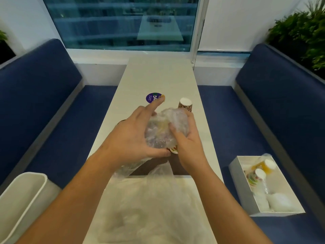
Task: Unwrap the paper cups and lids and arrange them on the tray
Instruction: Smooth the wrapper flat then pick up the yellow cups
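A plastic-wrapped stack of paper cups (pixel 162 136) is held above the brown tray (pixel 178 168) on the table (pixel 158 76). It is gripped by the left hand (pixel 130 135), whose index finger is stretched out. The wrap is clutched by the curled fingers (pixel 173 129) of the right hand (pixel 190 144). An upturned paper cup (pixel 185 103) is seen just behind.

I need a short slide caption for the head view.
Left hand and right hand grip plastic-wrapped cups over the table.

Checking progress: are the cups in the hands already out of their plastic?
No, the left hand and right hand grip a cup stack with clear plastic around it.
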